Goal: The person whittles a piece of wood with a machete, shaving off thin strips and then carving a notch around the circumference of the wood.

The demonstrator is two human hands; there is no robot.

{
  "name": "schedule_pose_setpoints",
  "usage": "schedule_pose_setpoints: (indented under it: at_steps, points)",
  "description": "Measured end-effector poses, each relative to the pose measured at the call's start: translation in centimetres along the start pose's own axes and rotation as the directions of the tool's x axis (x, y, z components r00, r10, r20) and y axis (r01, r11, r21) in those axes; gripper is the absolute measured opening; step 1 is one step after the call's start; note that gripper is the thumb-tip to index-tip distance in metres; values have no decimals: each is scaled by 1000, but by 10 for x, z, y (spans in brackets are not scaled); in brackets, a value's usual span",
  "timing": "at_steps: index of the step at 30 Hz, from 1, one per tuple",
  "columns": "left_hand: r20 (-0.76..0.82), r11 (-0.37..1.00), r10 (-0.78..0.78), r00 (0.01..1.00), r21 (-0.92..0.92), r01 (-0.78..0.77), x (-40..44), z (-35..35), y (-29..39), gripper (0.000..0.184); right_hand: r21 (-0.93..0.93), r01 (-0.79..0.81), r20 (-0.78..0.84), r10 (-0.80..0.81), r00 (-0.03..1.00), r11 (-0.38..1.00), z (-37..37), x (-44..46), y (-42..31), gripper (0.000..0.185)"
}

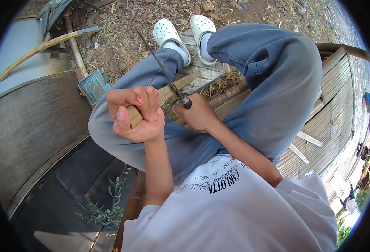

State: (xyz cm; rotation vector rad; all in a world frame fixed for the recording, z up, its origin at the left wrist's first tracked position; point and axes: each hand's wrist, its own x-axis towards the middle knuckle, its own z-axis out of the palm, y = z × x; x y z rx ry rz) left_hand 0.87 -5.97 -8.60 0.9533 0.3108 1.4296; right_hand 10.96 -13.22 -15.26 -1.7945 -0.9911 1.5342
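Note:
My left hand (141,115) is wrapped round the near end of a pale stick (168,90), which looks like wood or bamboo. The stick slants away over my lap toward my feet. My right hand (199,112) is closed round the dark handle of a long-bladed knife (162,67). Its thin blade points up and to the left, nearly edge-on to me, and crosses the stick just beyond my left fingers. Whether the edge is cutting into the wood cannot be made out.
My feet in white clogs (168,35) rest on a slatted wooden board (210,69). A bamboo-slat bench (332,113) extends to the right. At left are a curved strip (46,48), a worn blue-green object (94,86) and dark panels (34,130). A leafy plant (107,210) grows below them.

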Motion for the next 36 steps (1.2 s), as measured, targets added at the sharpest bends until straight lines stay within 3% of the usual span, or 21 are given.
schedule_pose_setpoints:
  at_steps: [3, 6, 7, 8, 10, 13, 14, 17, 20, 26, 27, 28, 30, 31, 32, 34, 35, 36]
  points:
    - [22, 999, 7, 1000, 36, -8, 2, 1, 1, 31, -15, -107, -85, 105, 991, 994, 16, 34, 60, 28]
    - [14, 999, 32, 999, 36, -32, -1, -1, 5, 31, 73, -198, -137, 206, 969, 978, 18, 29, 47, 25]
    - [-33, 997, 70, 997, 37, -69, -2, 1, 8, 30, 368, -260, -3, 281, 960, 893, 17, 27, 40, 20]
    - [-78, 993, 113, 990, 37, -111, -4, 3, 12, 30, 613, -330, 147, 307, 940, 718, 14, 24, 32, 18]
    - [-40, 958, 281, 959, 67, -278, -4, 16, 34, 29, 643, -281, 120, 269, 956, 712, 11, 13, 16, 23]
    - [-7, 866, 482, 876, 155, -475, -12, 35, 73, 27, 830, -259, 188, 189, 964, 495, 5, 7, 2, 26]
    - [-14, 822, 548, 836, 193, -536, -17, 42, 82, 27, 825, -239, 179, 164, 970, 512, 1, 6, -5, 26]
    - [112, 700, 667, 737, 247, -670, -35, 62, 94, 25, 938, -256, 256, 32, 966, 234, -19, -5, -41, 32]
    - [207, 637, 701, 682, 248, -730, -59, 81, 93, 26, 922, -112, 131, -25, 991, 371, -30, -11, -64, 28]
    - [398, 565, 724, 564, 129, -815, -87, 96, 73, 30, 921, -2, 58, -132, 989, 389, -56, -20, -99, 19]
    - [296, 561, 773, 561, 95, -822, -86, 107, 68, 31, 919, 38, 37, -182, 983, 392, -63, -19, -105, 18]
    - [295, 548, 788, 540, 63, -834, -86, 107, 70, 31, 917, 79, 16, -233, 972, 392, -71, -18, -114, 18]
    - [396, 605, 624, 673, 300, -738, -95, 97, 76, 33, 910, 139, -31, -269, 963, 391, -91, -26, -133, 17]
    - [458, 689, 483, 746, 327, -647, -97, 90, 85, 40, 892, 181, -60, -287, 956, 414, -101, -33, -146, 17]
    - [467, 681, 504, 726, 302, -667, -98, 88, 85, 40, 872, 219, -83, -308, 948, 438, -111, -38, -158, 17]
    - [231, 849, 366, 901, 314, -425, -87, 95, 88, 45, 831, 307, -143, -355, 924, 464, -127, -42, -180, 17]
    - [179, 919, 213, 961, 298, -259, -83, 87, 90, 53, 791, 361, -169, -392, 905, 493, -134, -42, -190, 16]
    - [175, 910, 254, 951, 291, -296, -77, 90, 88, 53, 749, 410, -187, -428, 884, 520, -140, -42, -201, 17]
